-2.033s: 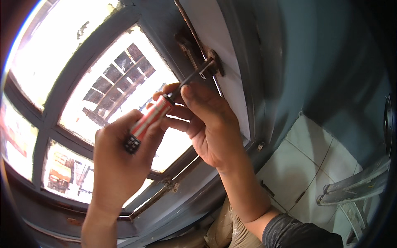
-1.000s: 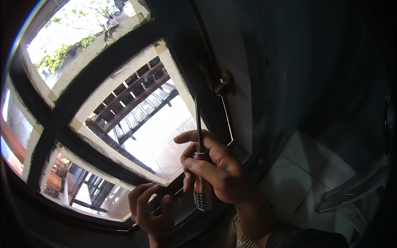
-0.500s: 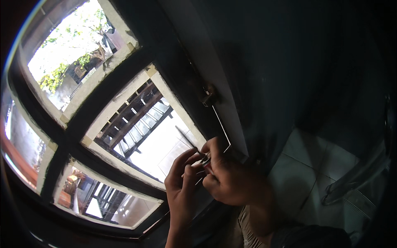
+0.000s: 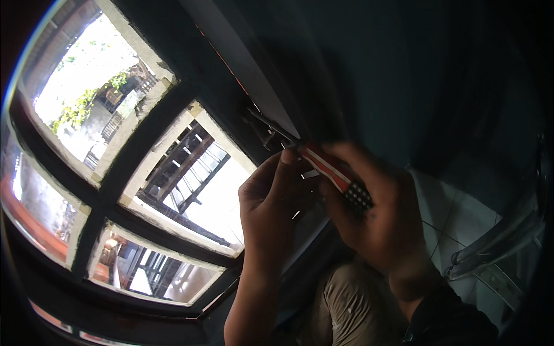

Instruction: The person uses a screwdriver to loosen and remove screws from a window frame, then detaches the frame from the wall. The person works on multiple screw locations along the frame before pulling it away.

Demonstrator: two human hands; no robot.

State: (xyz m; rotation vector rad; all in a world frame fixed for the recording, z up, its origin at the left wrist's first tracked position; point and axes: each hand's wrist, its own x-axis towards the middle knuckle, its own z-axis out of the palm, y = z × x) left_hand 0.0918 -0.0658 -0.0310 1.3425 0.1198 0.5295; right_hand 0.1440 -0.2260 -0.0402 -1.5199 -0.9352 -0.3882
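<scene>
My right hand (image 4: 384,207) is wrapped round the handle of a screwdriver (image 4: 330,168), red with pale stripes and a black dotted end. Its thin dark shaft slants up and left, lying close to a small metal latch (image 4: 266,137) on the dark door's edge. Whether the tip touches the latch I cannot tell. My left hand (image 4: 266,193) is closed just left of the handle, its thumb tip beside the spot where shaft and handle meet. Anything between those left fingers is hidden in shadow.
A dark door frame with glass panes (image 4: 190,179) fills the left, pale strips edging each pane. A bright yard shows through. My knee in light trousers (image 4: 352,305) is below the hands. Pale floor tiles (image 4: 438,225) and a clear, shiny curved object (image 4: 490,248) lie at right.
Both hands have moved up, the right one also rightward. The screwdriver shaft has shifted from in front of the middle pane to beside the latch, and its striped handle now shows.
</scene>
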